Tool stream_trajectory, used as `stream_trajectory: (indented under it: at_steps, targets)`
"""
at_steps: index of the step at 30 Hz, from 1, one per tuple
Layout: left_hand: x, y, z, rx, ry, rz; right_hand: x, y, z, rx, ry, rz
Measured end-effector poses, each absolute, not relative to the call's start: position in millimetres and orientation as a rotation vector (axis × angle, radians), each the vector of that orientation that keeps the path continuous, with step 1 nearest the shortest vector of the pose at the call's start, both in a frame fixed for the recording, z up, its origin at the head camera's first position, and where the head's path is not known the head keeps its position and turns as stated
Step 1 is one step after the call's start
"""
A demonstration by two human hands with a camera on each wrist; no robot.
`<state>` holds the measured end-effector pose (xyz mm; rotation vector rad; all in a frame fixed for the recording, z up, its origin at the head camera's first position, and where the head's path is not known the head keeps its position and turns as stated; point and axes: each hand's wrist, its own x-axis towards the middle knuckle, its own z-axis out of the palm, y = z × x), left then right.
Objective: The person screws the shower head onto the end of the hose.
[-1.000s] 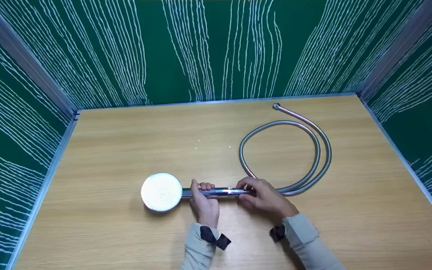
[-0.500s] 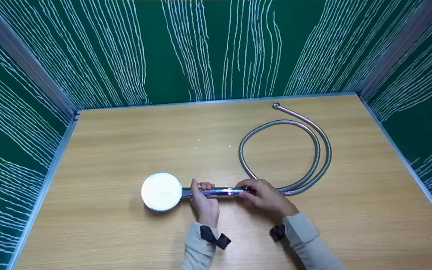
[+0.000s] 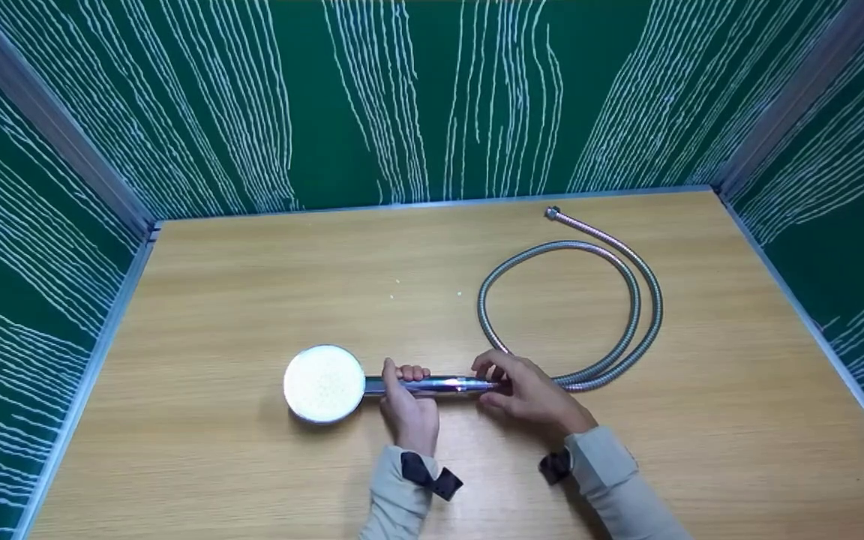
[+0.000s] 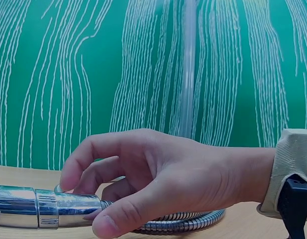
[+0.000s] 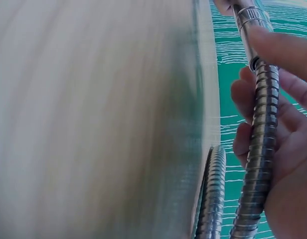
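A hand shower [image 3: 324,384] with a round white face and chrome handle lies face up in the head view. My left hand [image 3: 411,412] grips its handle, the thumb over the top. At the handle's right end, my right hand [image 3: 529,397] has its thumb and fingers curled around the tapered chrome sleeve [image 4: 76,210] of the shower hose [image 3: 633,300]. In the right wrist view, the thumb touches that sleeve and the other fingers lie behind the ribbed metal hose [image 5: 260,134]. The sleeve meets the handle in line; the joint's inside is hidden.
The hose loops over the wooden table [image 3: 252,300], its free end with a metal nut [image 3: 552,213] near the back edge. Green panels [image 3: 312,97] with white wavy lines stand around the back and sides. A few tiny white specks lie mid-table.
My right hand's thumb and index finger have spread slightly apart around the sleeve, showing more of it. The left hand and hand shower hold almost still.
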<state>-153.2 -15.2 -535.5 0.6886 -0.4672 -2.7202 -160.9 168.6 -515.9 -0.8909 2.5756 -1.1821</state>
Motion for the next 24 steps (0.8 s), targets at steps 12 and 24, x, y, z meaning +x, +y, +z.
stream_trajectory:
  at_steps: [12, 24]
  targets:
    - [-153.5, -15.7, -535.0, 0.67, -0.453, -2.725, -161.1, 168.6, -517.8, -0.919, 2.575, -1.208]
    - [-152.9, -16.0, -535.9, 0.646, -0.456, -2.74, -162.1, 169.1, -519.9, -0.985, 2.607, -1.203]
